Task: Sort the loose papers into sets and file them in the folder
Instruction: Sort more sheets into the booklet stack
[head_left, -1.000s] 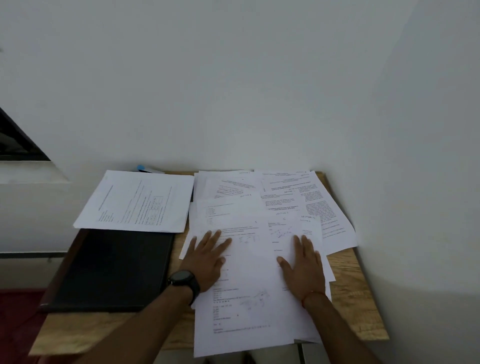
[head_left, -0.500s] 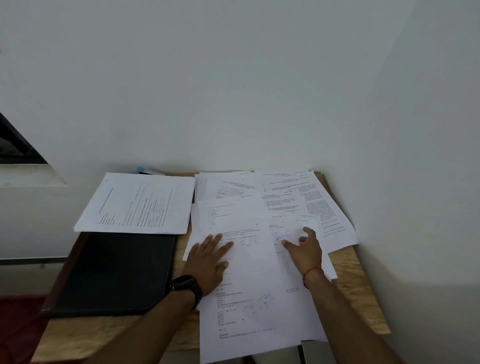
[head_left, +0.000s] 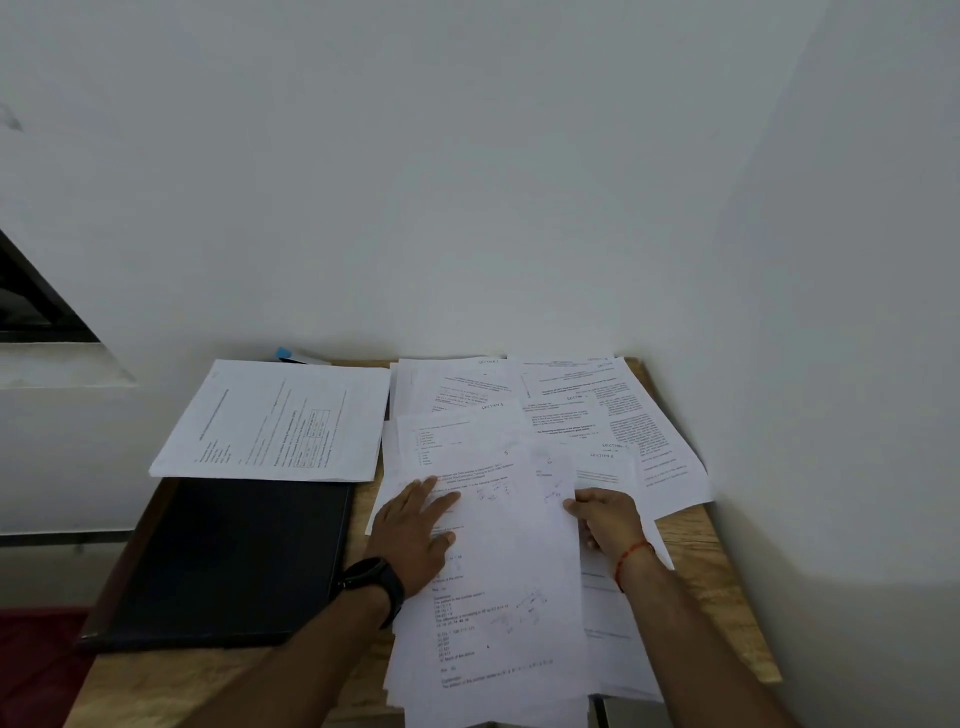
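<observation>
Loose white printed papers (head_left: 524, 431) lie fanned over the right half of a small wooden table (head_left: 727, 597). My left hand (head_left: 413, 530) rests flat with straight fingers on the left part of the front sheet (head_left: 493, 613). My right hand (head_left: 605, 522) pinches the right edge of a sheet in the pile, thumb on top and fingers under it, lifting that edge a little. A black folder (head_left: 223, 561) lies closed on the table's left side. A separate stack of printed sheets (head_left: 275, 421) rests across the folder's far end.
White walls close in behind the table and along its right side. A small blue object (head_left: 284, 354) peeks out behind the left stack. The front sheets overhang the table's near edge. A dark window corner (head_left: 31, 301) shows at far left.
My right hand went from lying flat on the front sheet to reaching forward, then took hold of a sheet's right edge. My left hand stayed pressed in place.
</observation>
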